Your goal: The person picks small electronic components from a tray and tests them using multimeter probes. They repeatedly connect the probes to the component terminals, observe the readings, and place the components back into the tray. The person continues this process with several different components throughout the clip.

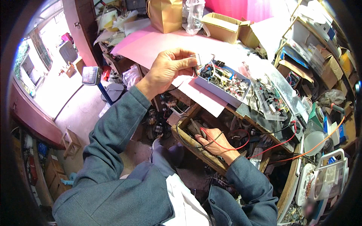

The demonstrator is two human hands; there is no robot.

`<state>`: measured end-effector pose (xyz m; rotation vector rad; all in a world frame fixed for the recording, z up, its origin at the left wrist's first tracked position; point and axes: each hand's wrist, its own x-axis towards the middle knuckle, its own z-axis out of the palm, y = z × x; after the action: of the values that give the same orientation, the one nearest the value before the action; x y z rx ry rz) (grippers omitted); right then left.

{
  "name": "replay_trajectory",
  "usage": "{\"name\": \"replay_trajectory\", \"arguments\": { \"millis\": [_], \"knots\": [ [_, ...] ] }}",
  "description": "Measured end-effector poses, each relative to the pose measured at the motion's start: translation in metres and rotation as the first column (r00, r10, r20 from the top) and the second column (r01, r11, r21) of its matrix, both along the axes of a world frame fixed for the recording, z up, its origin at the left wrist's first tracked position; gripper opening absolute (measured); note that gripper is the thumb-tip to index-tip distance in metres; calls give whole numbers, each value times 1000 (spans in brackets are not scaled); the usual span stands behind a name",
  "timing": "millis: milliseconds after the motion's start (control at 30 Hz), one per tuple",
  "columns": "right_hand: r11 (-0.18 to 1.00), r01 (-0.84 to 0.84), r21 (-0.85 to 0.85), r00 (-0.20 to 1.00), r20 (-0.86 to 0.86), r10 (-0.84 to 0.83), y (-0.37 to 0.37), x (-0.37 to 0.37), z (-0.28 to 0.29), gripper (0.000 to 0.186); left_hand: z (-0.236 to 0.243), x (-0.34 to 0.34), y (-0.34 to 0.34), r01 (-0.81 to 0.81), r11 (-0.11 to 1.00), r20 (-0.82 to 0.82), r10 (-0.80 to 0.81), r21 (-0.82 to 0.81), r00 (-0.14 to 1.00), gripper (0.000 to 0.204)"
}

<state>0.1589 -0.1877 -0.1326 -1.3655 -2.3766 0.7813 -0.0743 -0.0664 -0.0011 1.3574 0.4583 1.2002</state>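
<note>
Above the pink table top, my left hand (171, 69) pinches a small piece with a pale, shiny face (196, 59) and a dark lower part. Its exact kind is too small to tell. Just right of it stands a shallow grey box (222, 92) full of small wired parts and connectors. Lower down, my right hand (217, 143) reaches over an open wooden drawer (206, 157), fingers curled beside a grey elongated object (195, 127). A red test lead (246, 141) crosses that hand, and a black lead (179, 136) loops by its fingers. What these fingers grip is hidden.
A clear plastic case (277, 115) of dark parts lies to the right. Behind are a gold paper bag (166, 17) and an open carton (220, 28). An orange cable (320, 144) crosses the cluttered right side. A small stool (71, 143) stands on the floor at left.
</note>
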Motion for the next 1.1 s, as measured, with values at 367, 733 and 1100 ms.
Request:
{"name": "replay_trajectory", "arguments": {
  "millis": [367,733,1100],
  "knots": [
    [992,10,123,995,99,-22,7,24,-29,31,-7,-19,-2,-70,997,-100,67,-26,993,32],
    [983,60,174,972,212,-97,4,30,-19,46,-38,-91,-37,-167,965,-58,159,-201,986,26],
    [869,482,-113,850,302,-432,-29,55,-9,62,-77,-154,-64,-89,948,50,110,-306,993,20]
  ]
}}
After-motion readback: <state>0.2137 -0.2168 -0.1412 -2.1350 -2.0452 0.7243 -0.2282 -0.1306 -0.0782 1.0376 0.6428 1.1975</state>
